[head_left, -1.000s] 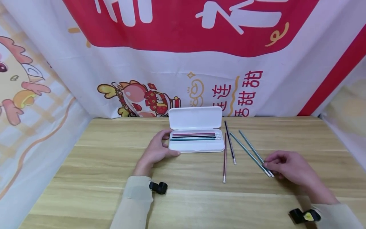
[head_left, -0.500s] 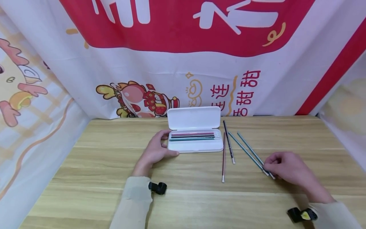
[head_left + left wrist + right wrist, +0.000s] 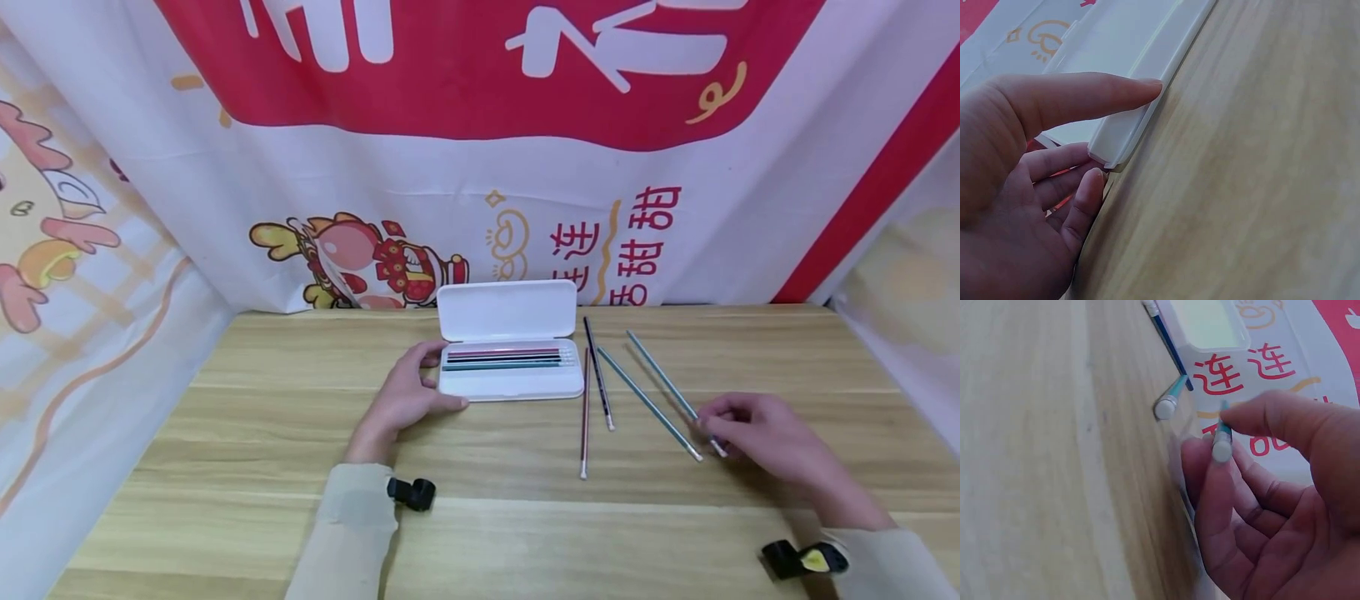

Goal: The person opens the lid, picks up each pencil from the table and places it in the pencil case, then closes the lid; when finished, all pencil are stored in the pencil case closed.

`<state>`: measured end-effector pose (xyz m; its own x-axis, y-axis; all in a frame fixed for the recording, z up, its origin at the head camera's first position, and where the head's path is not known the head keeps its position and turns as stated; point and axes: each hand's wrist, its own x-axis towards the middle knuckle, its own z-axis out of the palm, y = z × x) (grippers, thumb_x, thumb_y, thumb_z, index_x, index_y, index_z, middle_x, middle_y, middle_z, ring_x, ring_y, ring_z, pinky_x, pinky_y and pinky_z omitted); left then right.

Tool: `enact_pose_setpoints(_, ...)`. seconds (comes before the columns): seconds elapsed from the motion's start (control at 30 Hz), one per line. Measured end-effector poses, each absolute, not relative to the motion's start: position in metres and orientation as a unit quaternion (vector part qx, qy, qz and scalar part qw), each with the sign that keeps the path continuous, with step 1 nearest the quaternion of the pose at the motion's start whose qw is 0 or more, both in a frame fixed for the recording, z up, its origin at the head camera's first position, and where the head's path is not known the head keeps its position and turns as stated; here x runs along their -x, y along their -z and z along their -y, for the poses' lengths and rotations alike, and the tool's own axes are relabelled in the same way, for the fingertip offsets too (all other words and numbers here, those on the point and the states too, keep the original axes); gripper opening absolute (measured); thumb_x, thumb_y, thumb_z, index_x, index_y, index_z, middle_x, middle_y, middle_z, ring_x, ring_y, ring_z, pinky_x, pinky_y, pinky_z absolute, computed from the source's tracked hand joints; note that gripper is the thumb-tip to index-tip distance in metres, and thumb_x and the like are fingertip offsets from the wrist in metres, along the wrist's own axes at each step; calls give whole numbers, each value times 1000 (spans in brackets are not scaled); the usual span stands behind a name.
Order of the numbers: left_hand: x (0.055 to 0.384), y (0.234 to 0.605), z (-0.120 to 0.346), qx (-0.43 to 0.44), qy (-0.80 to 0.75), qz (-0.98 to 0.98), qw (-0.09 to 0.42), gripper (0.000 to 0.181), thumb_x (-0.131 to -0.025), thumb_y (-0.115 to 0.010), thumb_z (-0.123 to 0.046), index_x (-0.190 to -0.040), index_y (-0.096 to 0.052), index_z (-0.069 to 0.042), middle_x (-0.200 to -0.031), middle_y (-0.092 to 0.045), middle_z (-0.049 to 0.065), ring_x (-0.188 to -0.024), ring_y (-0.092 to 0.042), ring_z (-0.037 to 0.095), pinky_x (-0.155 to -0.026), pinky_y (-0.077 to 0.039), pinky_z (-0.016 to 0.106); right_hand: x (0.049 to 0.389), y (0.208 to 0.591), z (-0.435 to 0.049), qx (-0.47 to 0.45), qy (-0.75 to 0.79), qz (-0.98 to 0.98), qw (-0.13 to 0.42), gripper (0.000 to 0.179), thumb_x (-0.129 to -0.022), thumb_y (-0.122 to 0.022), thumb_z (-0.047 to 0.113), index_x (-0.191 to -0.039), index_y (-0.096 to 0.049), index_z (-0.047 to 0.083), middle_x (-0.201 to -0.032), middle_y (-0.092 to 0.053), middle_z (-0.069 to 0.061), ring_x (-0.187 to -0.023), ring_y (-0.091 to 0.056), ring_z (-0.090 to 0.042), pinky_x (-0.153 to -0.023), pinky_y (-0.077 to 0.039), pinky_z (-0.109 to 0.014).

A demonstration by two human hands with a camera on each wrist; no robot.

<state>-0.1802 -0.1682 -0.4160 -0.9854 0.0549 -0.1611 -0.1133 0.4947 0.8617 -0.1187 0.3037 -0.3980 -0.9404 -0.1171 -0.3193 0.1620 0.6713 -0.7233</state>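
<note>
Rightmost teal pencil (image 3: 663,376) has shifted clear of the adjacent teal pencil (image 3: 651,405), evidently singled out, pinched near one end by my right hand (image 3: 761,435), right of the white case (image 3: 510,386) my left hand (image 3: 409,393) grips.

Head view bright, diffuse; far lettering (image 3: 655,208) fairly sharp; soft shadow under right hand (image 3: 761,437); cloth (image 3: 903,267) at right edge blurred; wrist views dimmer, hazy; counter (image 3: 1254,162) grain smeared in both.
</note>
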Motion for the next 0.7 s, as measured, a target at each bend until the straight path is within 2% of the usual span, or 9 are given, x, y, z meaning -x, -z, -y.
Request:
enact_pose_setpoints(0.17, 181, 416, 169, 18, -504, -859, 85, 97, -73, -98, -10, -157, -52, -20, -149, -58, 10, -116, -59, 29, -96, -52, 36, 120, 398, -305, -11, 425, -892, 155, 41, -111, -61, 33, -135, -63, 0, -106, -70, -8, -87, -60, -15, -69, -55, -29)
enact_pose_setpoints(0.33, 181, 415, 168, 8, -508, -857, 86, 96, -73, -98, -10, -157, -52, -18, -152, -58, 11, -121, -60, 30, -101, -54, 42, 121, 393, -297, 11, 441, -887, 135, 42, -113, -57, 35, -139, -60, 3, -114, -72, -11, -95, -62, -16, -75, -55, -28)
enact_pose_setpoints(0.53, 180, 414, 169, 2, -512, -855, 84, 95, -73, -98, -10, -157, -52, -16, -152, -58, 14, -122, -60, 32, -103, -54, 46, 134, 378, -276, 26, 424, -897, 118, 44, -111, -58, 43, -140, -63, 10, -124, -70, -13, -108, -62, -24, -82, -56, -28)
enact_pose_setpoints(0.7, 181, 415, 170, 2, -514, -854, 83, 96, -73, -98, -10, -157, -52, -16, -152, -58, 14, -119, -62, 32, -102, -55, 45, 154, 367, -253, 47, 422, -900, 96, 38, -109, -62, 39, -135, -68, 11, -125, -70, -14, -109, -64, -28, -81, -57, -31)
